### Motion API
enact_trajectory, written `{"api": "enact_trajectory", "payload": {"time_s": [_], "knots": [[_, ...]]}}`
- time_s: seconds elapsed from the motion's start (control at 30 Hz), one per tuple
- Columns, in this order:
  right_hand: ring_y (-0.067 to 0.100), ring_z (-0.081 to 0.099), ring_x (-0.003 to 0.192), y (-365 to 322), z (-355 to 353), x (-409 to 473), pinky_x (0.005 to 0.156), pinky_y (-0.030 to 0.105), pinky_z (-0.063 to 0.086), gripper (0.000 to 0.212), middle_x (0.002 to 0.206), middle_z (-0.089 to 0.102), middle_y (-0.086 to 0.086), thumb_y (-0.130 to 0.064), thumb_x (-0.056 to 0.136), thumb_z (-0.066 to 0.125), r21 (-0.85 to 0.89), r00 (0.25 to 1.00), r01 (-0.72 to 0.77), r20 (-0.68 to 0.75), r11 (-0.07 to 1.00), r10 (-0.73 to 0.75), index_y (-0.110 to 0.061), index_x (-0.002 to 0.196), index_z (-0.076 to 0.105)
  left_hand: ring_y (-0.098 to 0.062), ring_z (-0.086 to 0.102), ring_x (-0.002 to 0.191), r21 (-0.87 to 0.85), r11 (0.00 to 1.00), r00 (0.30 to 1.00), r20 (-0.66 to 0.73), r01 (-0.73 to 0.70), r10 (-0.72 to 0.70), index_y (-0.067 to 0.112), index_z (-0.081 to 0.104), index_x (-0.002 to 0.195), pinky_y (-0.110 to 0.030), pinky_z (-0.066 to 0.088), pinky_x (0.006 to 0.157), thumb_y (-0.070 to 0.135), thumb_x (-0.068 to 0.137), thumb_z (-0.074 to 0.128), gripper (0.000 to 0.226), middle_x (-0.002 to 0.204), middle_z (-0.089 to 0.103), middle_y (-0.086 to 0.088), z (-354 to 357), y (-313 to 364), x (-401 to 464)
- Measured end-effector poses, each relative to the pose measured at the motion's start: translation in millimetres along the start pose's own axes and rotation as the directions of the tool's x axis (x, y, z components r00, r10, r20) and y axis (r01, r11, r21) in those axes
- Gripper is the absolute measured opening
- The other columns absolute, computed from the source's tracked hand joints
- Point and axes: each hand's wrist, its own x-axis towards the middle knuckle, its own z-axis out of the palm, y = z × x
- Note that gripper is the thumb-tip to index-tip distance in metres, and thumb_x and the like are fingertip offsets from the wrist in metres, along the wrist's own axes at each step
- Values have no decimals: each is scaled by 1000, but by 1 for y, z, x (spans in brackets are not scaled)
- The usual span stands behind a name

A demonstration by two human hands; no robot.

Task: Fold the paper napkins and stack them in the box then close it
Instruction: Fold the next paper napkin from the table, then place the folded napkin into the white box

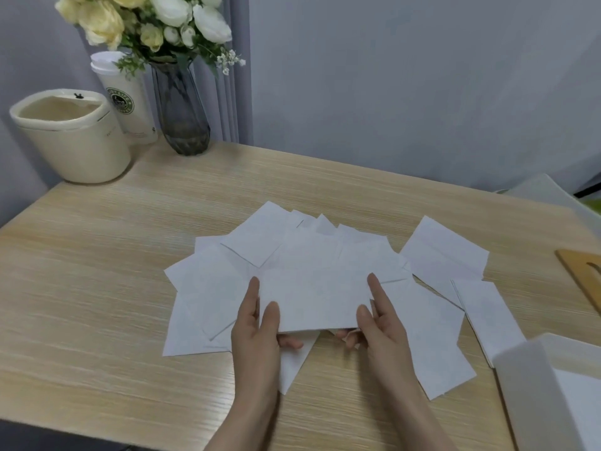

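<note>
From the head view, the left hand and right hand each pinch 1 short end of a folded napkin, thumbs on top and fingers curled beneath, so each grip is clamped on the paper. The napkin is a rectangle with its long axis running left to right across the view, its folded near edge toward the person; it seems lifted slightly above the bench, though the white-on-white view makes that hard to judge. Beneath and around it lies a fan of loose napkins, overlapping at mixed angles. 2 more folded pieces lie apart to the right. The white box stands open at the near right corner, just beside the spread. A wooden board shows at the right edge. At the far left stand a cream bin, a lidded cup and a glass vase of flowers, well apart from the hands.
</note>
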Motion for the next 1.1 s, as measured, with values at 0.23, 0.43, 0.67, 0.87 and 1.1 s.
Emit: {"api": "enact_trajectory", "payload": {"time_s": [0.23, 0.43, 0.67, 0.87, 1.1], "knots": [[5, 64, 58, -10, -14, -7, 62, 7, 46, 39, 61, 69, 1, -2, 94, 52, -91, 995, 100, 26, 991, -98, -31, 119, 62, -13, 50, 42, 18, 999, 998, 54, -44, 43, 51, 45, 130, -16, 50, 50, 0, 97, 51, 61, 112, 64, 24, 13, 3, -7], [4, 61, 60, -15, -37, -10, 59, 11, 44, 32, 68, 67, -10, -6, 92, 58, -121, 991, 112, -57, 986, -120, -31, 108, 69, -12, 48, 52, 139, 986, 981, 180, -95, 69, 42, 65, 117, -30, 44, 54, 1, 94, 57, 48, 116, 65, 10, 28, 1, -11], [-2, 60, 86, -27, -75, -16, 72, 6, 45, 33, 104, 67, -24, -4, 90, 60, -164, 972, 159, -144, 974, -183, -31, 107, 69, -3, 55, 65, 259, 950, 947, 307, -176, 92, 36, 69, 112, -24, 49, 56, 1, 89, 63, 42, 108, 65, 19, 48, 7, -24], [11, 57, 80, -38, -105, -30, 73, 11, 43, 40, 108, 60, -22, -4, 91, 58, -288, 934, 224, -210, 931, -290, -39, 110, 63, -10, 53, 67, 251, 955, 918, 395, -156, 47, 36, 68, 111, -26, 48, 55, 1, 88, 64, 42, 106, 61, 14, 75, 8, -47], [1, 51, 72, -46, -159, -52, 64, 2, 38, 43, 103, 57, -28, -4, 91, 54, -355, 876, 233, -328, 905, -354, -43, 106, 63, -10, 55, 73, 255, 957, 862, 507, -140, -9, 30, 66, 120, -18, 47, 53, 3, 87, 65, 43, 98, 58, 31, 117, -6, -83]]}}
